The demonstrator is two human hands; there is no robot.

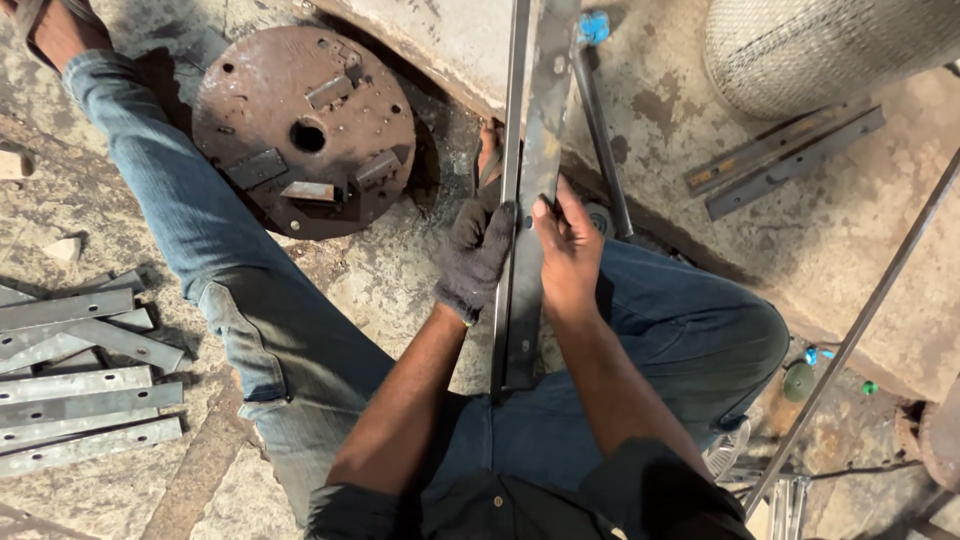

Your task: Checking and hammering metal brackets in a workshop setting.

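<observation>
A person sits on the concrete floor (400, 270) in blue jeans, legs spread, and holds a long flat steel bar (530, 190) upright between the knees, its lower end resting near the lap and its upper end running out of the top of the view. The left hand (475, 255), in a dark knit glove, grips the bar's left edge with its fingers wrapped around it. The right hand (568, 250) is bare and clasps the bar's right edge at about the same height, thumb on the face and fingers curled behind. Just beside the bar, a thinner dark rod with a blue tip (598, 120) leans along the raised concrete slab (800, 260) at the right. On that slab lie two short steel strips (785, 160) below a woven basket (830, 45). A rusty round plate with bolted blocks (305, 130) lies on the floor beyond the left leg. At the floor's left edge sits a pile of grey steel strips (80, 380). A thin slanted rod (860, 330) crosses the right side.
</observation>
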